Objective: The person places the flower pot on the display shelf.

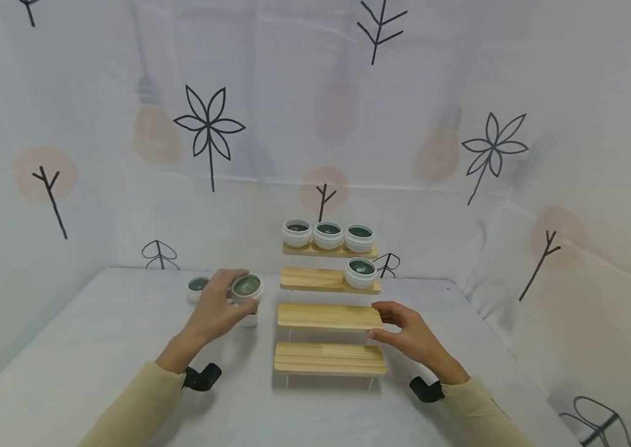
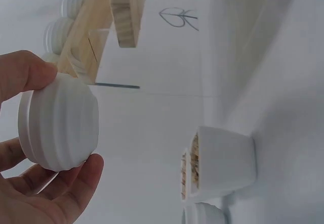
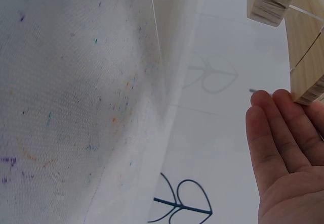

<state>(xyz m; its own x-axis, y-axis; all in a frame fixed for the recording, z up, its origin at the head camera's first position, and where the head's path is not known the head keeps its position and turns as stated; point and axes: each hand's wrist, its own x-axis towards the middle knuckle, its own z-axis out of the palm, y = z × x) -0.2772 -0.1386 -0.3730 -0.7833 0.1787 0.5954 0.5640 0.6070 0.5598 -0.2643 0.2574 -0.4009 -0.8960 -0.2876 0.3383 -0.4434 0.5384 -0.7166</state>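
My left hand holds a small round white pot with a green top, thumb on one side and fingers on the other. The left wrist view shows the pot's ridged wall raised above the table. The right hand grips the right end of a wooden shelf on a tiered stand, thumb at the near corner and fingers at the far one. From the right wrist, straight fingers meet the shelf's edge, and the thumb is hidden. One similar pot sits at the right of the second shelf from the top.
Three round pots line the top shelf. Behind the left hand stands another round pot. A square white pot with straw-coloured contents is on the table near it. The lowest wooden shelf is nearest me. Patterned white cloth hangs behind.
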